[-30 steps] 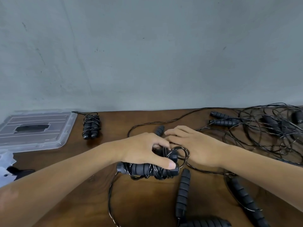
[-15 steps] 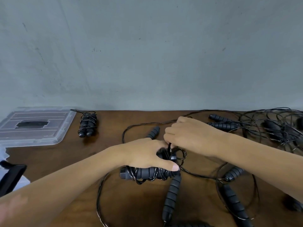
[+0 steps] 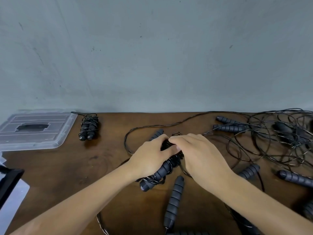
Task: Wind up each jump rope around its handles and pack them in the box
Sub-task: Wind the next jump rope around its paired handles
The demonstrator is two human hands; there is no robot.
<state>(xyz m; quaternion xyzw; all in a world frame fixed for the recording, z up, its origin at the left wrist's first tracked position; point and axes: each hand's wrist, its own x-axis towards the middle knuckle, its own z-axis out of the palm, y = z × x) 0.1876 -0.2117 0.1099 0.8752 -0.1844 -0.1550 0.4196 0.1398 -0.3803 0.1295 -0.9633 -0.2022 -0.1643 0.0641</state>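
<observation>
Gripping black foam handles (image 3: 161,172) half-wrapped in thin cord, left hand (image 3: 149,157) holds; right hand (image 3: 201,156) pinches cord atop them.

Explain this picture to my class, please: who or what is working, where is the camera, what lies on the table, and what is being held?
No machine here: a person works with two bare hands. The camera sits on their head, looking forward and down. The left hand grips a half-wound jump rope, its cord coiled round the handles; the right hand works the cord at its top end. On the brown table lie a finished wound bundle, a clear plastic lid, loose handles and a tangle of cords.
</observation>
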